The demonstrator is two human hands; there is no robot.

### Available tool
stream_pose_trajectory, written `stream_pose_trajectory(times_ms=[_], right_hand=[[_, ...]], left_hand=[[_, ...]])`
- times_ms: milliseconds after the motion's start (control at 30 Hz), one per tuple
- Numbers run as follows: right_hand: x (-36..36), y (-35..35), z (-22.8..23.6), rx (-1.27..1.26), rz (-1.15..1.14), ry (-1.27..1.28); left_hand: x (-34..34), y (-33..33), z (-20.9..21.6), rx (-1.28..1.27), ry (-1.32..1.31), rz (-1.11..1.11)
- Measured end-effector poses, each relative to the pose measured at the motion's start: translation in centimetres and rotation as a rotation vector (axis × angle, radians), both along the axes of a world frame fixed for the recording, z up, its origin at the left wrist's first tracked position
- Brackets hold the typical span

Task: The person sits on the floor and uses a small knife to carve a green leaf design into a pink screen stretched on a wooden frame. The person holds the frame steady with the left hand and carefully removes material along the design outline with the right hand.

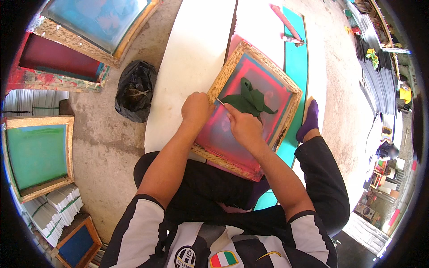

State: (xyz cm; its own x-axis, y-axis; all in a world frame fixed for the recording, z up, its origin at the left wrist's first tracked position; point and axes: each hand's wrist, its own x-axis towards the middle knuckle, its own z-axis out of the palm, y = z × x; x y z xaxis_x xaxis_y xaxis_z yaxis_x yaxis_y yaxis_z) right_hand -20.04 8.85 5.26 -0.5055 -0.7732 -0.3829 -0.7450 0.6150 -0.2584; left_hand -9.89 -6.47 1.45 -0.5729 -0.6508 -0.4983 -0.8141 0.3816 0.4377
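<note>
A wooden screen-printing frame with pink-stained mesh lies tilted across my lap and the board in front of me. My left hand is closed on its left rail. My right hand is closed round a thin, pale, rod-like tool, whose tip meets the inner edge of that rail near my left fingers. The tool's handle is hidden in my palm. On the mesh, just beyond my right hand, a crumpled dark green cloth lies bunched up.
White boards and a turquoise strip run under the frame. A red bar-like tool and a white marker-like tube lie beyond. A black plastic bag stands left, near more screen frames. My foot in a purple sock is at right.
</note>
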Motion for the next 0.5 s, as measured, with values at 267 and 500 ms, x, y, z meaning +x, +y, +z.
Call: stream_pose_trajectory(times_ms=[267, 500], right_hand=[[1.7, -1.8, 1.1, 0.102, 0.01, 0.045], [0.9, 1.1, -4.7, -0.246, -0.115, -0.239]], left_hand=[[0.4, 0.8, -1.8, -0.154, 0.087, -0.035], [0.4, 0.4, -1.6, -0.125, 0.101, -0.036]])
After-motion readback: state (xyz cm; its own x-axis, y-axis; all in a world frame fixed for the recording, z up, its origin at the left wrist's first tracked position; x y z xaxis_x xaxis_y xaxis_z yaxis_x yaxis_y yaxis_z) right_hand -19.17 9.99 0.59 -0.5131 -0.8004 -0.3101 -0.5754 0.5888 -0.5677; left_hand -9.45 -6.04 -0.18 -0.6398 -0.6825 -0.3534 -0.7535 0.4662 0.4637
